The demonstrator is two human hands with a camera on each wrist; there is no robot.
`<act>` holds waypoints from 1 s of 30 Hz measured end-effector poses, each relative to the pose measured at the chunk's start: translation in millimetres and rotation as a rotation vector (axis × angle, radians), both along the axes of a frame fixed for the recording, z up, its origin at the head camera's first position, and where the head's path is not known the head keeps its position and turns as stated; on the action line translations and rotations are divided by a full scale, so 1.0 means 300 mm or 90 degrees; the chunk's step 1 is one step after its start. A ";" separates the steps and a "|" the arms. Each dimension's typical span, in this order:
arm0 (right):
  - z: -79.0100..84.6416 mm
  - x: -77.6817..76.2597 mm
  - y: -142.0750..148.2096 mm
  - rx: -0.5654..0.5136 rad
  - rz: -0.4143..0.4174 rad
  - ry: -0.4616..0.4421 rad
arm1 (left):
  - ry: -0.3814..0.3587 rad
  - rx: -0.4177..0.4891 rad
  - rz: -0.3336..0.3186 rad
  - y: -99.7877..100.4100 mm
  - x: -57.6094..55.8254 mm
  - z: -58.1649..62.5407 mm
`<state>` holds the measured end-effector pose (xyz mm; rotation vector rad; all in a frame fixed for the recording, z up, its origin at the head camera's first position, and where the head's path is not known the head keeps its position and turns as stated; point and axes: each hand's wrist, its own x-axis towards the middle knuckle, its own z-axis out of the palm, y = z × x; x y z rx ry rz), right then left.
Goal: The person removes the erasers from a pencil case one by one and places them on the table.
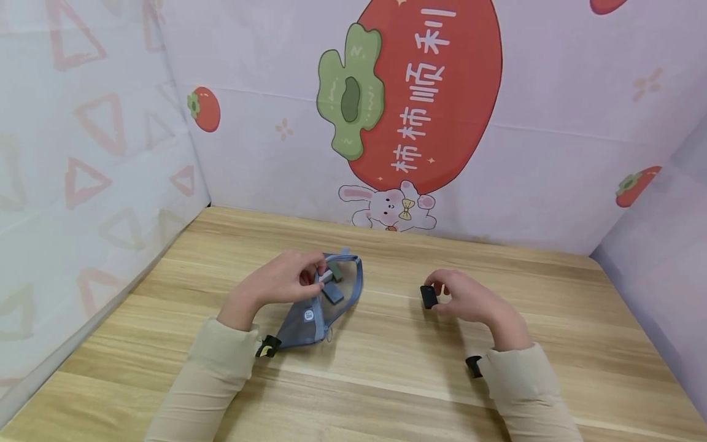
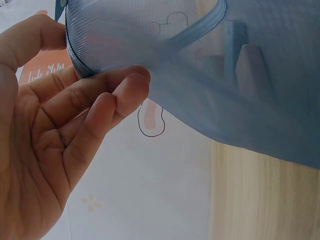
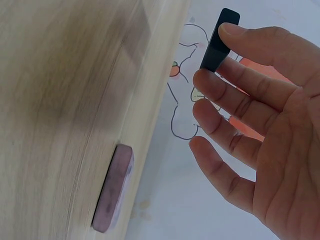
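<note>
1. Head view: bright, diffuse light is falling from above, spreading fairly evenly over the tabletop.
2. Soft-edged shadows are pooling under the sleeves, toward 7 o'clock and between 4 and 5 o'clock.
3. Left wall, at 10 o'clock, is washing out pale; right wall, at 3 o'clock, is reading greyer. Wide-angle stretch is showing toward the edges.
4. Left wrist view: mesh pouch is veiling the blocks at 2 o'clock, softening their outlines.
5. Right wrist view: a broad, blurred shadow is darkening the wood at 10 o'clock.
6. Black block, at 1 o'clock, is losing surface detail.
</note>
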<state>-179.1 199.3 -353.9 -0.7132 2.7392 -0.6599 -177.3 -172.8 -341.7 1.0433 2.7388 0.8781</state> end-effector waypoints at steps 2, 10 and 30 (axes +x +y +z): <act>0.001 0.002 0.012 -0.002 -0.001 0.006 | 0.000 -0.001 0.000 0.001 -0.002 -0.001; 0.006 0.001 0.049 -0.009 -0.011 0.012 | 0.002 0.001 -0.004 0.002 -0.009 -0.001; 0.001 0.011 0.150 -0.018 -0.020 0.030 | -0.004 0.006 -0.003 0.000 -0.008 -0.004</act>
